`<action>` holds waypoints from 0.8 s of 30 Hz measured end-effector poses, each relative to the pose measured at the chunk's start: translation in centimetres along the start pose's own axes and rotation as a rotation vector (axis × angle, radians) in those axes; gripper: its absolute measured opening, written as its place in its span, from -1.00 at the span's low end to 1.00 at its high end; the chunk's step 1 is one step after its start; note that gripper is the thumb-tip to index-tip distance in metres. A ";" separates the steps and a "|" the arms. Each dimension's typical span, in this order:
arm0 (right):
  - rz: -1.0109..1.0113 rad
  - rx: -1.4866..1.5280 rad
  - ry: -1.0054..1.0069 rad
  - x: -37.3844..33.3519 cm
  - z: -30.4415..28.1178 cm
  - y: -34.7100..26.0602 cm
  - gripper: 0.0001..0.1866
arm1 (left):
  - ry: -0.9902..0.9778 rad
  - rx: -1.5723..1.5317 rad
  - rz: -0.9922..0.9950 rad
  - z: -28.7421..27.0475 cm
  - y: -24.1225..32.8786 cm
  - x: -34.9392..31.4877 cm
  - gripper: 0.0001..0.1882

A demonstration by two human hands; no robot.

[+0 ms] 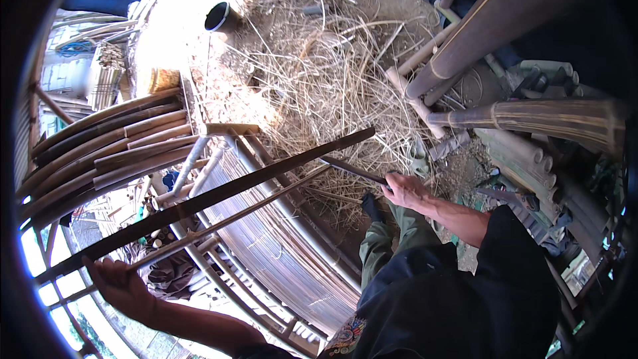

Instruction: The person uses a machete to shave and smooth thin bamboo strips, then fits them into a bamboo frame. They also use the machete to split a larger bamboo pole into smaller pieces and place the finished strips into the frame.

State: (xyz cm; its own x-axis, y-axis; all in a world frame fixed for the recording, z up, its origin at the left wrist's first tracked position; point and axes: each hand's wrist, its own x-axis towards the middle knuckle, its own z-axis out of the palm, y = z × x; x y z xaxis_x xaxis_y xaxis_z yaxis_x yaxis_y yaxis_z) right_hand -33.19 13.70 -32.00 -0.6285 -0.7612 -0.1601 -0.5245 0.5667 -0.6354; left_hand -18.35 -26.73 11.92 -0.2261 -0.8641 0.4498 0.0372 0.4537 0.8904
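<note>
Bamboo strip [219, 195], dark, slants from lower left to centre frame, above a thinner strip [266, 198]. I have the left hand [121, 287] clenched round the thinner one, possibly both; the right hand [405, 191], nearer the centre ends, grips a dark tool [355, 171].

A thin pole [252, 207] is gripped in the left hand [121, 287]. A dark, narrow tool [355, 171] is held in the right hand [405, 191], its tip near the pole. Pale strips [342, 60] are scattered beyond.

Dark slat [206, 201], thin pole [212, 227] slanting; blade [352, 169] beside.
</note>
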 end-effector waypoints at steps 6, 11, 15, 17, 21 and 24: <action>-0.277 0.061 0.095 -2.5 -7.2 -4.0 -0.75 | -0.071 -0.416 -0.160 -6.1 3.5 2.2 -0.82; -0.172 -0.021 0.163 -8.6 -9.2 -3.6 -0.77 | 0.010 -0.378 -0.219 0.9 5.6 -0.5 -0.87; 0.232 -0.103 0.045 -16.0 -9.3 -1.5 -0.74 | -0.214 -0.459 -0.163 3.7 5.5 -1.2 -0.89; 0.376 -0.129 0.068 -20.5 -8.0 1.1 -0.69 | -0.141 -0.382 -0.150 7.4 4.4 -0.9 -0.90; 0.700 -0.104 0.082 -26.4 -4.4 2.2 -0.65 | -0.095 0.423 0.092 7.7 -7.6 8.2 -0.28; 1.053 0.013 0.205 -30.6 1.9 6.2 -0.62 | -0.014 0.463 -0.038 4.7 -14.6 7.3 -0.01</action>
State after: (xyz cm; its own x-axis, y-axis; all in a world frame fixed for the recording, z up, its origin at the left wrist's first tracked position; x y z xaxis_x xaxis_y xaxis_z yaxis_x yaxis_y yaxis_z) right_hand -16.12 39.96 -32.50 -0.8460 0.1764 -0.5031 0.3427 0.9028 -0.2597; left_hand -25.12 -38.62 1.86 -0.2317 -0.8803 0.4139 -0.4093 0.4742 0.7794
